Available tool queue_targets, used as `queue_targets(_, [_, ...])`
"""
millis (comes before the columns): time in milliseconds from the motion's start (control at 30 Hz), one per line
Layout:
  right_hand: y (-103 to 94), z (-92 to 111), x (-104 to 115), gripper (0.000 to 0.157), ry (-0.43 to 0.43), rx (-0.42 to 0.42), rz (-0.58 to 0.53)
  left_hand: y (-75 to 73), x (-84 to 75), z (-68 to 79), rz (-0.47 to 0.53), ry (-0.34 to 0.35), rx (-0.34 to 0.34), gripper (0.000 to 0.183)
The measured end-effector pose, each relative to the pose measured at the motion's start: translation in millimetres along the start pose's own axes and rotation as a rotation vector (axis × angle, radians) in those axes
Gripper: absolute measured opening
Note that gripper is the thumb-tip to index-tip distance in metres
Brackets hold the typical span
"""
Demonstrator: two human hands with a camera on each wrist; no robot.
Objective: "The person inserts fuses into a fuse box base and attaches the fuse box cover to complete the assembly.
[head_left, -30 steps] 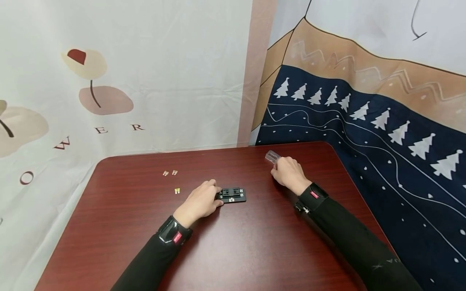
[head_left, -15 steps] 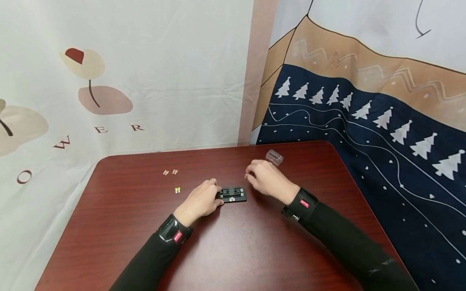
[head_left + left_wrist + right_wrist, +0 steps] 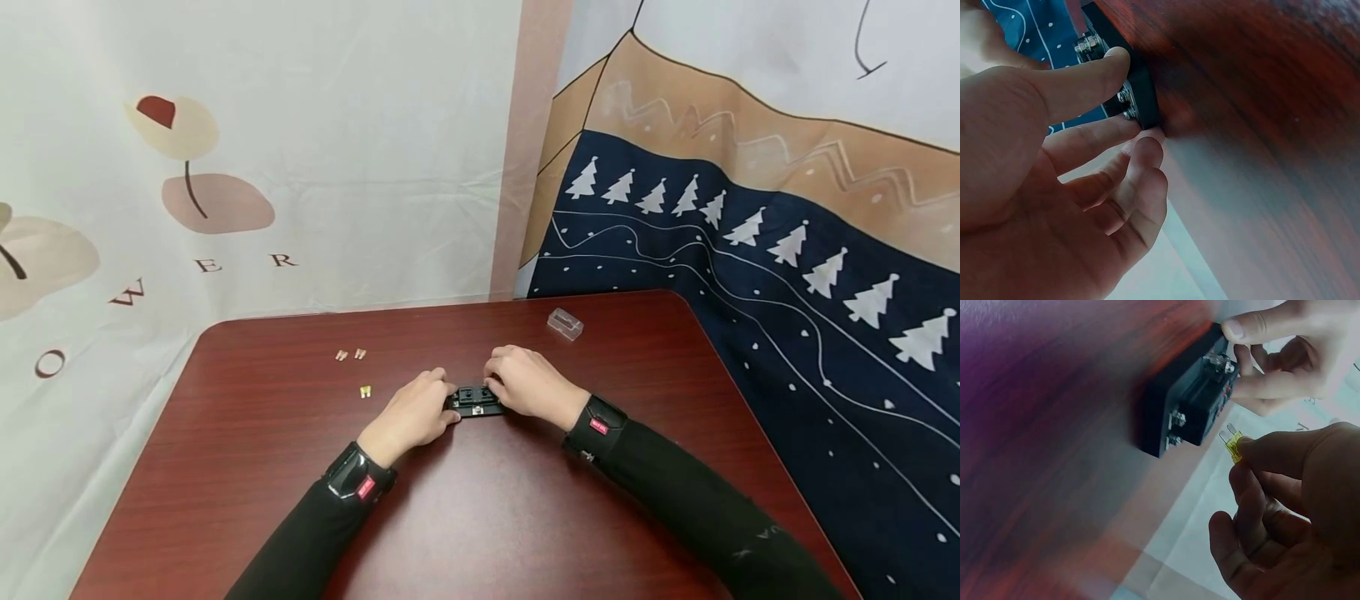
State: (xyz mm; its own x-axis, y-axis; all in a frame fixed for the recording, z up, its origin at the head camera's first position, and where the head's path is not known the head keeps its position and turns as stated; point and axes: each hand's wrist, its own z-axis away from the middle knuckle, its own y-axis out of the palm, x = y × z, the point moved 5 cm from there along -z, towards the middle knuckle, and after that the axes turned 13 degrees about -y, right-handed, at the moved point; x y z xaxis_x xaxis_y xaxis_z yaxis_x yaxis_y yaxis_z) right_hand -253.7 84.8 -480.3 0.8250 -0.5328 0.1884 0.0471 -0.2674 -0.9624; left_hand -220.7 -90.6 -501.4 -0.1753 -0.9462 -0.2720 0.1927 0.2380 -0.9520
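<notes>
A black fuse block (image 3: 477,411) with metal screw terminals lies on the table in front of me. My left hand (image 3: 408,419) grips its left end, thumb on the near side. In the left wrist view the thumb and index finger pinch the block's edge, the other fingers bent below. My right hand (image 3: 531,383) is over the block's right end. Between its thumb and index finger it pinches a yellow blade fuse (image 3: 1233,447), with the two prongs pointing at the block and a gap between them in the right wrist view. The head view hides this fuse behind the fingers.
Two pale blade fuses, one (image 3: 341,355) beside the other (image 3: 360,354), lie at the back left. A yellow blade fuse (image 3: 365,392) lies nearer, left of my left hand. A clear plastic cover (image 3: 565,324) sits at the back right of the red-brown table (image 3: 247,467).
My right hand has let go of the clear cover at the back right and moved left and nearer, to the block's right end. My left hand and the fuse block stay put.
</notes>
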Motion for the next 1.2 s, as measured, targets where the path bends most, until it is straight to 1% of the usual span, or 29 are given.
queue_targets(133, [5.2, -1, 0, 0.010, 0.002, 0.015, 0.005, 0.0, 0.2, -0.3, 0.002, -0.002, 0.002, 0.042])
queue_targets(233, [6.5, -2, -1, 0.009, -0.004, 0.011, 0.022, 0.3, 0.2, -0.7, 0.002, -0.002, 0.002, 0.043])
queue_targets(400, [9.0, -3, -1, 0.009, -0.034, 0.023, 0.057, 0.4, 0.6, -0.8, 0.001, -0.001, -0.002, 0.042])
queue_targets(567, [12.8, -2, 0, 0.009, -0.051, 0.041, 0.060, 0.2, 0.8, -0.1, 0.006, 0.005, -0.004, 0.041])
queue_targets(800, [11.5, 0, 1, 0.012, -0.030, 0.045, 0.018, -0.1, 1.4, 0.1, -0.002, 0.012, -0.009, 0.041])
queue_targets(967, [13.2, -1, -3, 0.009, -0.004, 0.050, -0.023, 0.6, 1.8, -0.8, -0.002, 0.011, -0.007, 0.041])
queue_targets(1200, [12.8, -4, -1, 0.010, -0.013, 0.065, -0.056, 0.9, 2.5, -1.0, -0.006, 0.011, -0.005, 0.041])
